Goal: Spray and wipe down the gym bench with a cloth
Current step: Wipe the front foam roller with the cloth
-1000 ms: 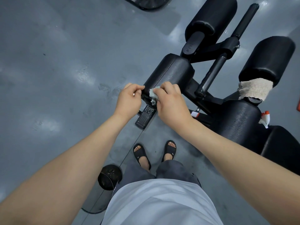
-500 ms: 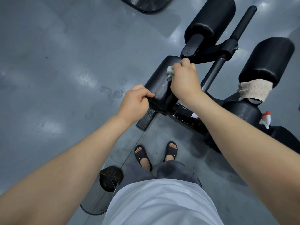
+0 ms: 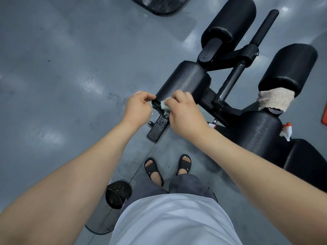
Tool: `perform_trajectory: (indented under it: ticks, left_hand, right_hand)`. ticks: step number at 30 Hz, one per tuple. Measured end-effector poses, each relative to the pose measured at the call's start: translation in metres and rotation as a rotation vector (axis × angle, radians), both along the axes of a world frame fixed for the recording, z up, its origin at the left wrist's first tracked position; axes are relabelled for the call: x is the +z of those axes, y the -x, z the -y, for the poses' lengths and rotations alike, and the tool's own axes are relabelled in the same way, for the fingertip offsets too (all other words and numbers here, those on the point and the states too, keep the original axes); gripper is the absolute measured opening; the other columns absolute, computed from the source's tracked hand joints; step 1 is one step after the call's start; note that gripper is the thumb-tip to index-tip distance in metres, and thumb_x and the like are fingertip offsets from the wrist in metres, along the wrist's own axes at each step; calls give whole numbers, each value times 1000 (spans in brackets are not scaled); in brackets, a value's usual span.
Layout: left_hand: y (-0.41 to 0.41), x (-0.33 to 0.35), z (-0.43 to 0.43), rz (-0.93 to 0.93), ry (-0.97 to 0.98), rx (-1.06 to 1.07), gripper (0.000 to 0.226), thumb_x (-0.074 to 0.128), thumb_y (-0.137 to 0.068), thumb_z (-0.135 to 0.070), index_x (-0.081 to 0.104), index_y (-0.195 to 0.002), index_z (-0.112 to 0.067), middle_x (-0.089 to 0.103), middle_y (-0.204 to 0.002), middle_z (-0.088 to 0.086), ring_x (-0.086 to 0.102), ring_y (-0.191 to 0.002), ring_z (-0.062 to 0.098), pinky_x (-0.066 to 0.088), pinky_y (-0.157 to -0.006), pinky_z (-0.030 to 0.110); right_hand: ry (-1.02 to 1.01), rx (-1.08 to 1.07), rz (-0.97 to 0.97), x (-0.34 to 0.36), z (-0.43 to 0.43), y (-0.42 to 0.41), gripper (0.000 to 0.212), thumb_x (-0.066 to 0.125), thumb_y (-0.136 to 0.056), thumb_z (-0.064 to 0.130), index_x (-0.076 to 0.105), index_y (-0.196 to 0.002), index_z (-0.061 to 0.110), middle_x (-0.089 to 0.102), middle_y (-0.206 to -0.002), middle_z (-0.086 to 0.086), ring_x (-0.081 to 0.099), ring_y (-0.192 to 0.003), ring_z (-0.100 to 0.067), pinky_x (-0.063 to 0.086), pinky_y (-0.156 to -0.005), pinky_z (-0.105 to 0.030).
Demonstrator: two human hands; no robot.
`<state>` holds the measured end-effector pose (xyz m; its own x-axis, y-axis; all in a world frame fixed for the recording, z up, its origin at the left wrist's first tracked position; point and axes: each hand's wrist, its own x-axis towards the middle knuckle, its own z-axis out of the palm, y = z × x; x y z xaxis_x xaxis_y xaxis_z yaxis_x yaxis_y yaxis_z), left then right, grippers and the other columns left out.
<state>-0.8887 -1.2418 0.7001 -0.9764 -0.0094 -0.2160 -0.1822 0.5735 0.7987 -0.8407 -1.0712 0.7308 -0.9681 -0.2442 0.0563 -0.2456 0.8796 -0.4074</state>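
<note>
A glossy grey floor [image 3: 62, 76] fills the left half of the view, with a person standing on it in black sandals. To the right stands the black padded gym bench [image 3: 261, 131], a steel frame carrying several thick cylindrical pads. The nearest of these, a black textured roller pad [image 3: 184, 80], lies just ahead of the feet and is the part being worked on.

Both hands meet at its near end and sit close together, nearly touching. The left hand [image 3: 138, 107] has its fingers and thumb curled round the end edge of the roller, steadying it. The right hand [image 3: 185, 114] is clamped on a small crumpled pale-green cloth [image 3: 164, 106] and presses it against the roller's end face.

Further right, a beige towel [image 3: 275, 99] is wrapped round the neck of another pad. A small white spray bottle with a red trigger [image 3: 285, 131] rests on the bench surface well apart from both hands.

The wiping step seems to be under way, with spraying set aside for now. The next move probably calls for drawing the cloth along the roller's length under firm pressure. The left hand would need to brace the pad, since it may turn on its axle.
</note>
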Motion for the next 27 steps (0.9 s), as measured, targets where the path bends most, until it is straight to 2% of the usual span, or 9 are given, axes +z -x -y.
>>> perform_trajectory:
  ticks: [5, 7, 10, 13, 16, 19, 21, 24, 27]
  left_hand:
    - [-4, 1, -4, -49, -28, 3, 48, 40, -79, 16, 77, -99, -8, 58, -88, -9, 57, -89, 15, 46, -83, 22]
    - [-7, 4, -6, -71, -42, -13, 49, 41, -77, 16, 78, -98, -8, 58, -87, -8, 56, -86, 14, 45, -80, 21]
    - [-12, 9, -10, -95, -53, -51, 47, 43, -76, 16, 79, -96, -6, 59, -85, -8, 56, -85, 11, 44, -77, 16]
    - [-16, 9, -10, -154, -63, -93, 49, 43, -74, 15, 80, -96, -7, 65, -87, -3, 59, -87, 12, 47, -78, 19]
    - [-20, 10, -12, -195, -82, -149, 51, 37, -69, 6, 81, -91, -8, 66, -87, -6, 61, -86, 6, 46, -77, 14]
    - [-23, 14, -15, -194, -112, -179, 51, 34, -66, 5, 81, -82, -9, 68, -86, -7, 64, -88, -4, 46, -81, 10]
    - [-19, 16, -12, -194, -111, -159, 49, 35, -66, 6, 80, -78, -10, 71, -85, -5, 65, -86, 2, 49, -80, 15]
    - [-8, 16, -4, -204, -70, -86, 47, 37, -67, 9, 79, -79, -8, 66, -80, -8, 57, -80, 4, 44, -73, 13]
    - [0, 13, -6, -138, -13, -38, 50, 38, -73, 15, 79, -91, -7, 66, -88, -3, 57, -85, 11, 48, -79, 20]
  right_hand:
    - [-25, 37, -16, 3, -10, 7, 24, 57, -84, 1, 68, -104, 8, 53, -104, -11, 45, -89, -31, 40, -70, -36]
    - [-29, -4, -11, 4, -12, 14, 25, 57, -85, 1, 69, -106, 7, 54, -105, -11, 46, -91, -32, 43, -68, -38]
    - [-42, 0, -37, 2, -12, 19, 24, 56, -83, 0, 68, -102, 7, 54, -103, -11, 47, -89, -33, 49, -69, -43]
    - [-23, 19, -34, 3, -17, 24, 29, 56, -84, 3, 69, -109, 10, 54, -105, -11, 48, -92, -34, 50, -70, -43]
    - [-47, -83, -35, 5, -29, 43, 31, 52, -88, 7, 67, -116, 8, 53, -110, -15, 49, -101, -37, 52, -73, -47]
    - [-103, -184, -3, 5, -36, 62, 32, 49, -89, 4, 65, -117, 4, 51, -114, -16, 47, -103, -38, 50, -81, -52]
    - [-111, -180, -4, 4, -36, 64, 31, 50, -88, 1, 64, -115, 3, 51, -114, -16, 47, -101, -38, 49, -82, -52]
    - [-78, -148, -50, 2, -33, 52, 28, 53, -86, 0, 66, -110, 3, 54, -109, -16, 48, -95, -38, 49, -78, -47]
    - [-45, -90, -60, 2, -21, 30, 26, 56, -83, 3, 68, -106, 5, 55, -106, -14, 49, -93, -36, 46, -73, -40]
